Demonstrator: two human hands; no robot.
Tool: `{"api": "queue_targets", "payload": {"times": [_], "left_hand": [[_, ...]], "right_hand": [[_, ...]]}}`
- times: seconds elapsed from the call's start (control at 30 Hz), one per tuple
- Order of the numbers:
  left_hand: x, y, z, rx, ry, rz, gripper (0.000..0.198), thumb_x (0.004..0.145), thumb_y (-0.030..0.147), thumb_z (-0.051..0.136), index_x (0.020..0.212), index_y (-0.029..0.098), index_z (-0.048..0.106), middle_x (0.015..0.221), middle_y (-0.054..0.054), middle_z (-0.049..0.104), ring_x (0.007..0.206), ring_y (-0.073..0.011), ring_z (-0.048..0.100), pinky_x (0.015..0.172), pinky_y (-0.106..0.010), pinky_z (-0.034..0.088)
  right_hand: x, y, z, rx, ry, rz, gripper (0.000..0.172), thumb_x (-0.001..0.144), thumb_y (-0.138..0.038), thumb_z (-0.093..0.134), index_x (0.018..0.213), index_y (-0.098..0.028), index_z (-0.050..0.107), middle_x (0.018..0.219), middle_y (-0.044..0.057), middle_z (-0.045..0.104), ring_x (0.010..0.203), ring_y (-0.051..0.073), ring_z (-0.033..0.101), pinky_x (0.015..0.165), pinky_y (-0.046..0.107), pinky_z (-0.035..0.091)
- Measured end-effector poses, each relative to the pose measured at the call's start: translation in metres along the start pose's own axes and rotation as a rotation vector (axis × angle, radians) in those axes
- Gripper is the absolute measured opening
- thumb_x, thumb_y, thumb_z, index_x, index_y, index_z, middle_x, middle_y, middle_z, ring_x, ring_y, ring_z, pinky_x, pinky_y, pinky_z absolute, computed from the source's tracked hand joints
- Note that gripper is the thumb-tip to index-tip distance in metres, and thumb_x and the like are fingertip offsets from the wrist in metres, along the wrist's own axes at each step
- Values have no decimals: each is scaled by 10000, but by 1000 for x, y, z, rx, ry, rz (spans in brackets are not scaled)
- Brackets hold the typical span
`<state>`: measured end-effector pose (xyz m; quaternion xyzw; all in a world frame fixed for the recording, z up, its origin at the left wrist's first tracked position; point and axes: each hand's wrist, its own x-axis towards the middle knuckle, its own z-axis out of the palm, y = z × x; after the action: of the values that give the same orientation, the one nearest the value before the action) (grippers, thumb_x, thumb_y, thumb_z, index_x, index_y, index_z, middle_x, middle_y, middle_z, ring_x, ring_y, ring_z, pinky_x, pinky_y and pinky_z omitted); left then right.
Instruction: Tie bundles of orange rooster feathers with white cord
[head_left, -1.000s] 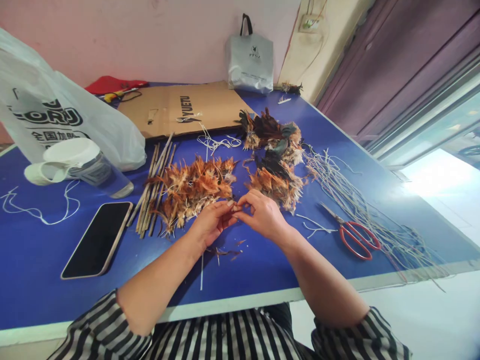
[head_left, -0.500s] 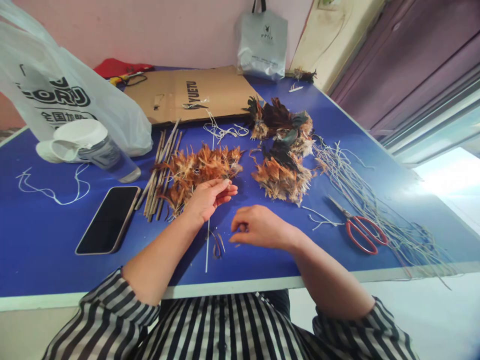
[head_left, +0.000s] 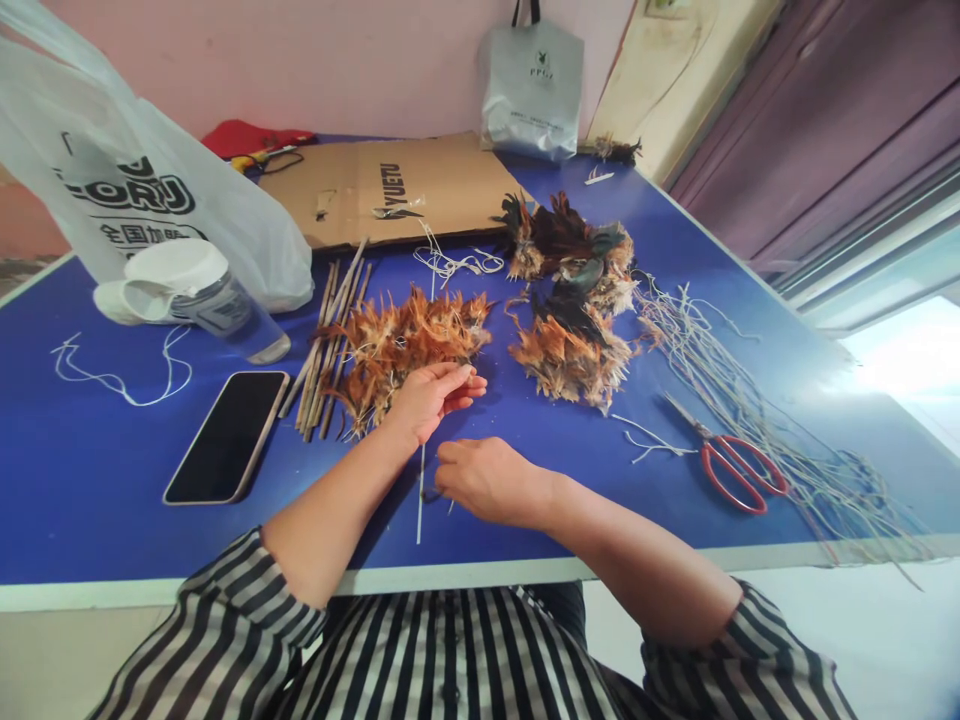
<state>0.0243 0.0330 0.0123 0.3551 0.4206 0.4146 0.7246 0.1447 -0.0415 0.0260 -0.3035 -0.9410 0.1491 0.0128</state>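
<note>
Ahead of you: pink wall (head_left: pixel 360 60), plain finish, spanning behind far table edge. To its right: cream wall strip (head_left: pixel 694 95) — thin cable (head_left: pixel 686 70) runs down it, fitting (head_left: pixel 667 6) cut off at top. On your right: purple panel (head_left: pixel 810 120), bordered below by pale frame (head_left: pixel 885 238). Your work surface: blue table (head_left: pixel 592 510) with pale edging along near and right sides. Floor (head_left: pixel 900 640) visible at lower right, whitish. Light strongest at your right — bright glare (head_left: pixel 907 350) beyond table, sheen on tabletop nearby.
</note>
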Motion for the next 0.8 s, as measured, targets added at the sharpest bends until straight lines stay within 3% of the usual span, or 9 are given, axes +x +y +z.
{"api": "queue_targets", "payload": {"times": [0.1,0.17,0.27,0.33,0.4,0.57,0.8], "left_hand": [[2,-1,-2,-10,-28,-17,124,706,207,685,765,106,644,768,-83,710,684,-142,674,519,-158,501],[3,-2,-4,-31,-45,-29,117,710,203,683,761,103,647,766,-83,711,653,-132,670,514,-159,507],[3,-1,-3,-64,-68,-69,83,720,168,670,759,98,648,757,-77,710,621,-123,667,505,-158,515],[2,0,-1,-84,-74,-114,64,729,141,656,776,98,648,761,-78,711,637,-132,675,502,-157,520],[0,-1,3,-104,-83,-151,54,743,129,640,788,99,645,783,-86,713,668,-148,684,509,-164,528],[-6,-6,10,-137,-161,-208,58,778,101,589,763,95,646,834,-98,712,698,-156,688,532,-170,542],[-8,-13,11,-183,-185,-265,112,810,78,536,760,96,635,776,-84,711,642,-131,682,494,-147,528]], "right_hand": [[-3,10,-8,344,91,130,147,811,-127,470,770,-136,610,814,34,561,668,98,486,618,229,377],[-8,23,-15,706,235,204,96,779,-124,506,734,-138,590,725,0,548,651,80,476,616,207,375],[-16,47,-22,1251,499,429,152,797,-292,539,740,-151,539,538,-65,391,447,41,299,427,175,246],[-20,60,-23,1549,626,477,231,754,-360,599,711,-162,488,496,-94,289,407,29,187,383,171,141],[-20,68,-21,1741,693,463,282,690,-343,674,684,-160,458,515,-96,291,407,18,165,376,165,103],[-13,69,-12,1887,761,473,316,628,-303,734,668,-149,460,532,-84,351,400,0,188,364,147,104],[-5,58,-8,1731,834,544,300,652,-368,703,698,-149,505,453,-85,353,384,14,242,360,150,130]]}}
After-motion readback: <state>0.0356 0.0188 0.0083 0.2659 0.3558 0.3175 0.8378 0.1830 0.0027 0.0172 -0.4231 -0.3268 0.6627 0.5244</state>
